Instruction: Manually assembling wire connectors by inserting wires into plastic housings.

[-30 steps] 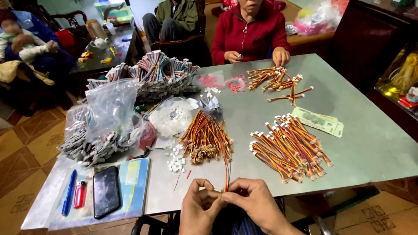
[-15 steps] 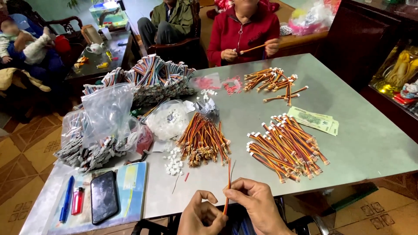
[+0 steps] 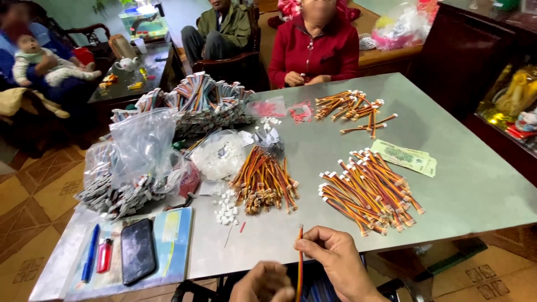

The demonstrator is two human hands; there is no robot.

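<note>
Orange striped ribbon cable (image 3: 300,254), upright at 6 o'clock, is pinched by right hand (image 3: 335,263); left hand (image 3: 263,285) curls below it. Finished capped cable pile (image 3: 366,190) lies at 3 o'clock; uncapped orange cable bundle (image 3: 265,182) remains.

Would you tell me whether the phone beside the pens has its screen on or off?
Off: the phone lies flat on a blue booklet, its screen uniformly dark, with only a faint reflection.

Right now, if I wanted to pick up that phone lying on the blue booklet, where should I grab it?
Probably by its two long edges, coming straight down from above. The black phone lies flat, screen up, on the blue booklet, so there is nothing to hook under. The red lighter sits close on one side, so keep fingers narrow.
</note>
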